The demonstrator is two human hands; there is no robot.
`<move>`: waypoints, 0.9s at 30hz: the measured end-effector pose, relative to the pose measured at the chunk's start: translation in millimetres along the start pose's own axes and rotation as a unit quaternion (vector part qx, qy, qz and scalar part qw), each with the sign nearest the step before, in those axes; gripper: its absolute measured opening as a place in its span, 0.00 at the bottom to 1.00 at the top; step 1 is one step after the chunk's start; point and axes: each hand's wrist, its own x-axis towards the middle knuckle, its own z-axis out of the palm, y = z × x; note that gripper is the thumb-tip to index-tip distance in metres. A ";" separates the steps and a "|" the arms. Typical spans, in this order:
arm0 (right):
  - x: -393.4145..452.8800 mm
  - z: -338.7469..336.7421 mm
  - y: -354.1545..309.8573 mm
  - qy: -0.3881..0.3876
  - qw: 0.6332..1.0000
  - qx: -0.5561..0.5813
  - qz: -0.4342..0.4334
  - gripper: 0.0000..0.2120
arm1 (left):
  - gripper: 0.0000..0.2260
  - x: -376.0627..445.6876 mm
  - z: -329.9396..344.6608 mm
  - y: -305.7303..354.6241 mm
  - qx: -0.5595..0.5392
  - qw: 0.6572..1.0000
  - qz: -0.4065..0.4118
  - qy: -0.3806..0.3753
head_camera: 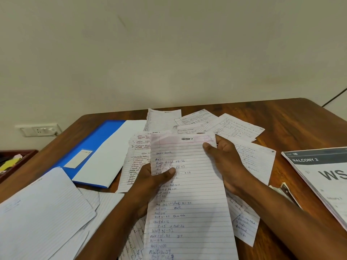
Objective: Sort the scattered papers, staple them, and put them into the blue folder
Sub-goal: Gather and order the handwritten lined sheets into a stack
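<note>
1. I hold a lined sheet headed "SECTION 1" in the lower middle of the frame. My left hand grips its left edge, thumb lying across the written face and the other fingers hidden behind the paper.
2. My right hand pinches the sheet's upper right edge, thumb on the front and the fingers curled behind.
3. The sheet's long axis runs from the bottom edge of the frame up toward the centre, heading at the far end, the page leaning slightly to the right.
4. Beneath and around it lie scattered handwritten papers on a brown wooden table, some fanned out above centre, others at lower right.
5. The blue folder lies open left of centre, its long side slanting from lower left to upper right, a white sheet on its right half.
6. Blank lined sheets overlap at lower left.
7. A printed booklet marked "BALCONY 2" lies at the right edge.
8. A dark red tray shows at the left edge, with a wall socket above it on the pale wall.
</note>
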 end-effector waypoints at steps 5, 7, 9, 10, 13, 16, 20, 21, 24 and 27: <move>-2.5 -2.1 3.0 -0.034 0.999 -0.024 -0.007 0.11 | 0.14 2.2 -3.9 -0.1 0.014 0.999 0.022 0.023; -2.2 -2.5 7.0 -0.048 0.998 -0.051 -0.009 0.11 | 0.14 3.5 -4.6 0.1 0.011 0.999 0.025 0.037; -1.4 -2.0 11.0 -0.059 0.996 -0.060 -0.008 0.12 | 0.13 4.6 -5.0 -0.2 0.002 0.998 0.025 0.050; -1.0 -1.5 12.7 -0.061 0.996 -0.059 -0.007 0.12 | 0.13 4.5 -4.5 -0.1 -0.005 0.998 0.025 0.054; -0.1 1.3 17.2 -0.061 0.996 -0.059 -0.009 0.14 | 0.13 3.7 -2.1 -0.3 -0.024 0.998 0.027 0.059; 1.1 1.7 22.7 -0.058 0.996 -0.065 -0.012 0.15 | 0.14 2.6 1.0 -0.7 -0.028 0.998 0.029 0.056; 0.9 0.2 23.9 -0.047 0.997 -0.066 -0.008 0.14 | 0.11 4.9 0.1 -0.5 -0.027 0.996 0.030 0.074; 0.9 -0.4 23.6 -0.041 0.997 -0.062 -0.008 0.14 | 0.11 6.0 -0.9 -0.4 -0.025 0.996 0.036 0.079; 1.3 -0.3 23.8 -0.027 0.998 -0.054 -0.007 0.14 | 0.09 8.0 -3.2 -0.7 0.007 0.994 0.065 0.089; -0.5 3.0 24.5 -0.017 0.999 -0.050 -0.008 0.14 | 0.06 10.0 -3.9 -3.6 0.046 0.991 0.074 0.097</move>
